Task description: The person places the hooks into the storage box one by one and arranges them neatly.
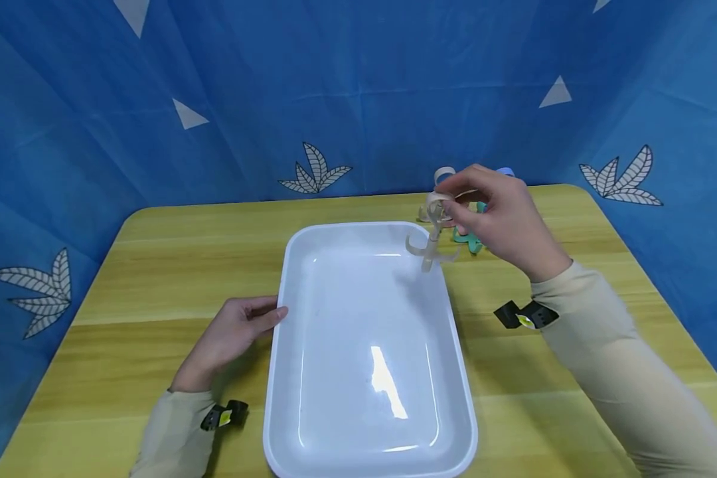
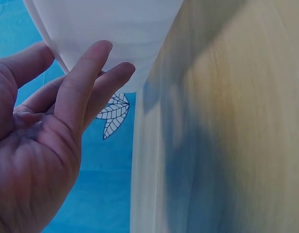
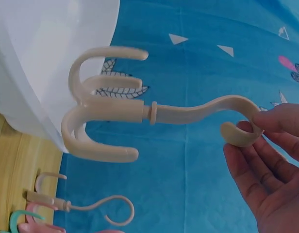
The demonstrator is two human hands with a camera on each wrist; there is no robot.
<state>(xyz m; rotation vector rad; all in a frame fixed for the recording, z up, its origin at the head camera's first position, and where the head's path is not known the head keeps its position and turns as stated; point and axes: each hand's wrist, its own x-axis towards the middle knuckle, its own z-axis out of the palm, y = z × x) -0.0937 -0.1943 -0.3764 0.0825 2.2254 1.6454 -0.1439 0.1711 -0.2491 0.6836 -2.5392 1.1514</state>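
My right hand (image 1: 502, 216) pinches a beige swivel hanger hook (image 1: 431, 242) by its curved top, thumb against fingertips. The hook hangs over the far right corner of a white rectangular tray (image 1: 346, 318), prongs downward. In the right wrist view the whole hook (image 3: 118, 110) shows, with several curved prongs, a swivel collar and an S-shaped stem. On the left, my left hand (image 1: 233, 335) holds the tray's side, thumb over the rim. Its fingers (image 2: 81, 87) lie along the outer wall in the left wrist view. No item lies inside the tray.
More hooks lie beyond the tray's far right corner, partly hidden by my right hand: a beige one (image 3: 86, 208), a green one (image 1: 471, 243), a pink one (image 3: 33, 229) and something blue (image 1: 506, 171). A blue patterned cloth (image 1: 358, 99) rises behind the wooden table (image 1: 185, 259).
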